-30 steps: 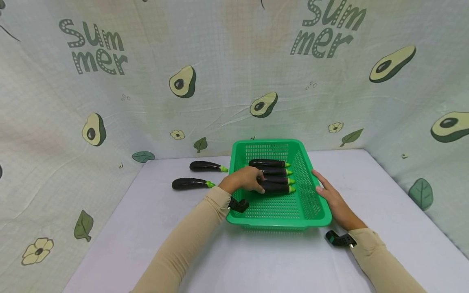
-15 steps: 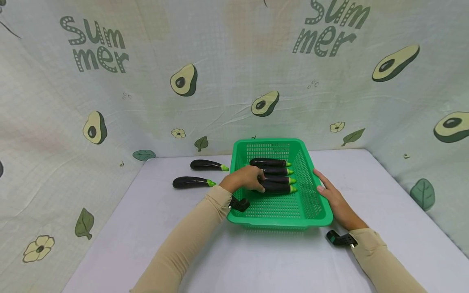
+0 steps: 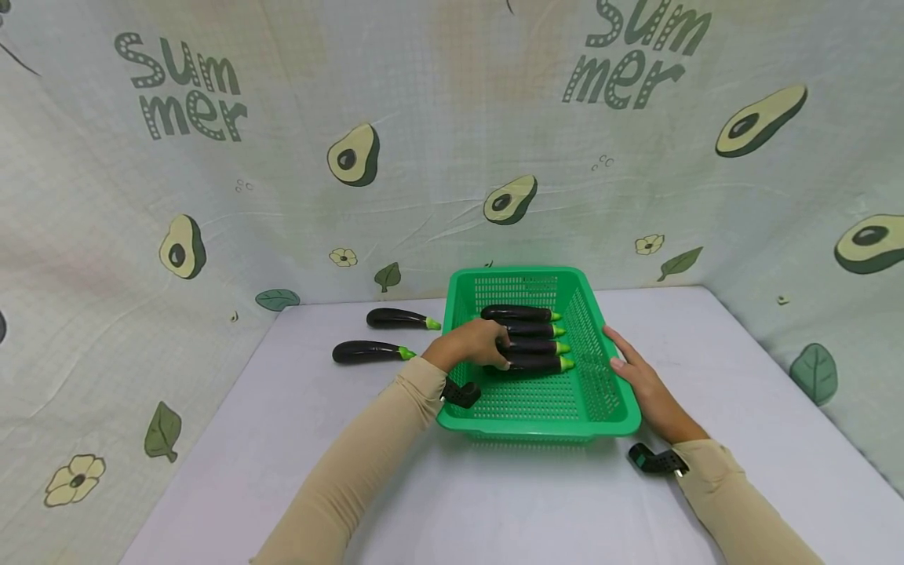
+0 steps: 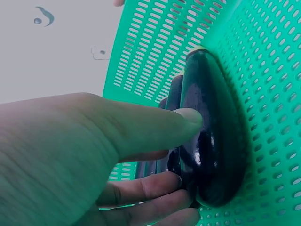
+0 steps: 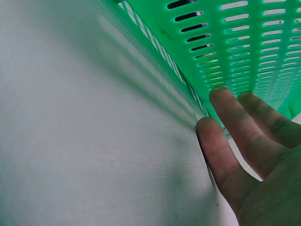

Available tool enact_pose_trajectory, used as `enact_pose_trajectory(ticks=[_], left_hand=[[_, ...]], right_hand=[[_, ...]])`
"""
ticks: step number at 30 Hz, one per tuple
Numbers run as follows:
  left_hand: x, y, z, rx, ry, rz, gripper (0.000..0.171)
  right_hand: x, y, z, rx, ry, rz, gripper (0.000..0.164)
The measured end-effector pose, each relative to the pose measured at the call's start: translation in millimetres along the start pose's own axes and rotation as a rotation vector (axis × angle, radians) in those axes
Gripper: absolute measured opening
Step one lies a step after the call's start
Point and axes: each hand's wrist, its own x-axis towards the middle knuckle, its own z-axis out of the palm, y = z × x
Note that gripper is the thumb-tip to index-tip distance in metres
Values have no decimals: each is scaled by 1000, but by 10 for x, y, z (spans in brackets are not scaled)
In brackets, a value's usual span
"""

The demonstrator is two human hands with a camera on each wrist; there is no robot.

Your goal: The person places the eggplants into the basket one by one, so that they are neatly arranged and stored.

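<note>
Barely half a beat had passed, and only the nearest glossy dark-purple eggplant had moved, its bright green cap edging rightward while the left hand stayed put. That eggplant lay inside the green perforated plastic basket, first in a row of four, with three similar dark-purple eggplants behind it. To my eye, the nudge brought it nearer to settled in the row. From the left wrist, the thumb lay over its side and the fingers bent near its blunt end; whether they truly gripped it, I could not tell. Across from it, the right hand rested against the basket's right wall, fingers nearly straight. Two more green-capped dark-purple eggplants sat left of the basket on the white tabletop, untouched.
</note>
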Motion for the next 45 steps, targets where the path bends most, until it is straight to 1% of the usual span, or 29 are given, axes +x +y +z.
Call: enact_pose_trajectory(ticks=[3,6,11,16,20,24,28,32,34,40,42,45], left_hand=[[-14,-13,-14,-25,7,13,41],[-45,-28,-41,-75,8,36,40],[-137,-19,-145,-175,18,96,41],[-221,-46,-246,-222,54,117,41],[-319,-122,-298,-275,120,135,39],[-432,-227,-345,-334,209,153,34],[-540,-361,-377,-361,296,179,33],[-644,-529,-337,-410,386,201,33],[-694,-612,-298,-459,427,197,33],[-804,-867,-202,-595,520,174,34],[-840,-940,-182,-621,538,160,32],[-888,-1045,-151,-638,546,142,31]], right_hand=[[0,-4,13,-4,4,-1,58],[1,0,18,-5,-1,0,58],[-4,2,11,-2,-1,1,57],[-12,-9,13,2,2,-8,57],[-7,-2,13,8,3,-9,57],[4,15,9,5,5,-1,57],[4,14,7,5,4,4,57],[-2,-15,10,11,2,-4,58],[-1,-16,12,11,2,-6,57],[-11,-17,12,29,7,-26,57],[-13,-17,12,29,4,-28,57],[-12,-17,11,22,-2,-25,57]])
